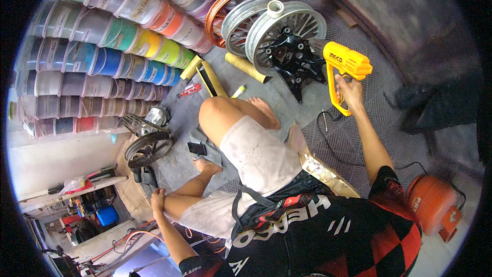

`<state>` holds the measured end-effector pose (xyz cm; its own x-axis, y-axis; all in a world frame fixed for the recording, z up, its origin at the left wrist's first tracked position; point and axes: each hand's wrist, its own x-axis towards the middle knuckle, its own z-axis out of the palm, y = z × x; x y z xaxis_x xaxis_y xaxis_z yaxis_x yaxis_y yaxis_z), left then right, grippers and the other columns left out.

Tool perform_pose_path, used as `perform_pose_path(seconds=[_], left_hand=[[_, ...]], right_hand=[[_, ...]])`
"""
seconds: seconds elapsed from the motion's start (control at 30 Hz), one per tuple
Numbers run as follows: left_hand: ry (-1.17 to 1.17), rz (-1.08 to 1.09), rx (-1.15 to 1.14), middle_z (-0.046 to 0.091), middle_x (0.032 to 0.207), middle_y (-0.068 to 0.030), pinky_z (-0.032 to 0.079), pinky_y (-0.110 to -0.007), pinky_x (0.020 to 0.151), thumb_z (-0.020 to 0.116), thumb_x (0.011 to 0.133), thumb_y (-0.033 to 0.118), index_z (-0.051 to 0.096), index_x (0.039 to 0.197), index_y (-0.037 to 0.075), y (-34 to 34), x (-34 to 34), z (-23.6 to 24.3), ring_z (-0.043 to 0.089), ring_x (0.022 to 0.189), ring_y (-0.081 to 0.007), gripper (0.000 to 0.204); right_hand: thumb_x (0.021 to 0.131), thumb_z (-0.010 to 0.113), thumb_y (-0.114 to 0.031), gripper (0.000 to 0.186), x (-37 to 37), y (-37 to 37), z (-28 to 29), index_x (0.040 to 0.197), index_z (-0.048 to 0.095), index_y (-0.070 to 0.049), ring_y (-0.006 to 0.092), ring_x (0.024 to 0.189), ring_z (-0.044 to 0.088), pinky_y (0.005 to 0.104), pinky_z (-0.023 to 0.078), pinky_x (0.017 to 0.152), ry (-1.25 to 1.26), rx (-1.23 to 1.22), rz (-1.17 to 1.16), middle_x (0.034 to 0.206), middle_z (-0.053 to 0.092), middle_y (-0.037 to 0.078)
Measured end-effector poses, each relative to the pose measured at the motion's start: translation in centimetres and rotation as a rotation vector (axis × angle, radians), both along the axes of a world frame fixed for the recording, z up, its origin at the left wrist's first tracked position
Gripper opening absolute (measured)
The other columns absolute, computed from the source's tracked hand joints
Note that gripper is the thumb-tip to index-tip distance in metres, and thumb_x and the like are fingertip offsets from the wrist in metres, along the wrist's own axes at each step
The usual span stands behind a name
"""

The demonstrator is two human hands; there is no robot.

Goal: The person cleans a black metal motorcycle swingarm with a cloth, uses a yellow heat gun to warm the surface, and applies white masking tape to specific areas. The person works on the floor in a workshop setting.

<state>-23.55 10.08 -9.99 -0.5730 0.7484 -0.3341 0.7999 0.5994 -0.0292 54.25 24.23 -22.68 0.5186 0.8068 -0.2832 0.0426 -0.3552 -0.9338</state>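
Observation:
My right hand (pixel 349 92) is wrapped round the handle of a yellow heat gun (pixel 353 63). Its dark nozzle points left at a glossy black star-shaped hub part (pixel 296 54), close to it. That part leans against a silver spoked wheel (pixel 312 20). Beside my bent left knee, my left hand (pixel 158 200) has its fingers curled; whether anything is inside them is hidden. A dark sandal-like object (pixel 147 176) lies just beyond that hand.
Stacked lidded tubs (pixel 97 61) line the left wall. An orange wheel rim (pixel 220 15) stands behind the silver ones. Yellow rolls (pixel 246 66), a phone (pixel 197 148) and small wheels (pixel 148 149) lie around. A black cord (pixel 333 146) crosses the floor; an orange gas cylinder (pixel 433 205) stands right.

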Motion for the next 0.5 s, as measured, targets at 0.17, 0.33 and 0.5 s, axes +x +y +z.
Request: perform_pose_path(seconds=[0.17,0.33,0.5], left_hand=[[-0.007,0.034,0.015,0.066,0.110,-0.0234,0.046,-0.044,0.093,0.059,0.084,0.039,0.067,0.112,0.007,-1.2,-1.0,-0.6,0.060,0.109,-0.0396,0.044],[-0.018,-0.002,0.015,0.066,0.108,-0.0240,0.046,-0.045,0.093,0.058,0.084,0.039,0.067,0.111,0.006,-1.0,-0.8,-0.1,0.061,0.108,-0.0405,0.044],[-0.007,0.005,0.005,0.066,0.106,-0.0252,0.046,-0.046,0.091,0.056,0.084,0.038,0.068,0.108,0.005,-0.1,0.5,0.2,0.062,0.104,-0.0415,0.043]], right_hand=[[0.088,0.068,-0.022,0.022,-0.3,-0.8,1.6,0.091,0.057,-0.002,0.0107,0.048,0.054,0.0269,0.045,0.042,-0.065,0.047,0.071,0.065,0.056,0.003],[0.089,0.068,-0.017,0.018,0.2,-3.6,0.4,0.089,0.057,-0.002,0.0095,0.047,0.053,0.0260,0.044,0.044,-0.111,0.167,0.076,0.065,0.058,0.002],[0.088,0.069,-0.014,0.016,-0.6,-4.7,2.9,0.090,0.061,-0.001,0.0083,0.048,0.052,0.0252,0.041,0.046,-0.206,0.268,0.093,0.066,0.058,0.001]])
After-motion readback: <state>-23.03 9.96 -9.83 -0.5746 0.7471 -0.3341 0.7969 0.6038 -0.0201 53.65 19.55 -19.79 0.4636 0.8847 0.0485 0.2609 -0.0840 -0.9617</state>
